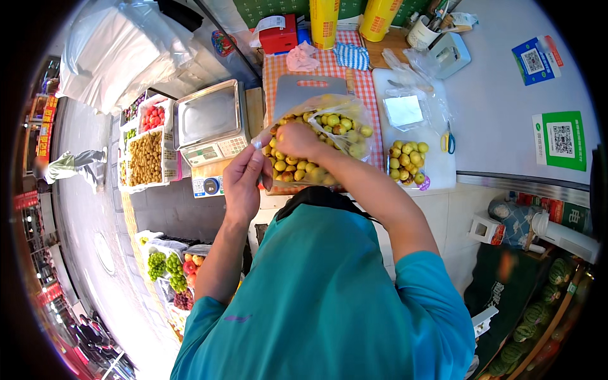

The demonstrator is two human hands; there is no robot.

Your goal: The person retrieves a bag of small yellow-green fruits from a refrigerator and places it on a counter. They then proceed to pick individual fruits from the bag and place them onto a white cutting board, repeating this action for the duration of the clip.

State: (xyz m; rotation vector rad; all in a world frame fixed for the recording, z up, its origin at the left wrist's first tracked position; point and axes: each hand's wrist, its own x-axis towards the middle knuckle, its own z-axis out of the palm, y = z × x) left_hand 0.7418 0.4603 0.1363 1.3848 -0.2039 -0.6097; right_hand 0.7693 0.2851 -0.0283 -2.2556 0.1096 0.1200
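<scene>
A clear plastic bag [349, 102] full of green and brown jujubes [297, 166] lies on the checkered cloth in front of me. My left hand [244, 173] is at the bag's left side, pinching its plastic edge between thumb and fingers. My right hand [297, 140] reaches into the bag's mouth, with its fingers down among the jujubes. The fruit and the hand's own back hide whether it grasps any. To the right, a small clear tray of jujubes [407, 159] with a purple sticker rests on a white cutting board [439, 173].
Left of the bag stands a weighing scale [209, 118] with a steel pan. Crates of longan-like fruit [146, 156] sit beyond it. Scissors [448, 140] and a knife [411, 86] lie on the white board. Behind the bag are a grey board [289, 90] and yellow film rolls [324, 23].
</scene>
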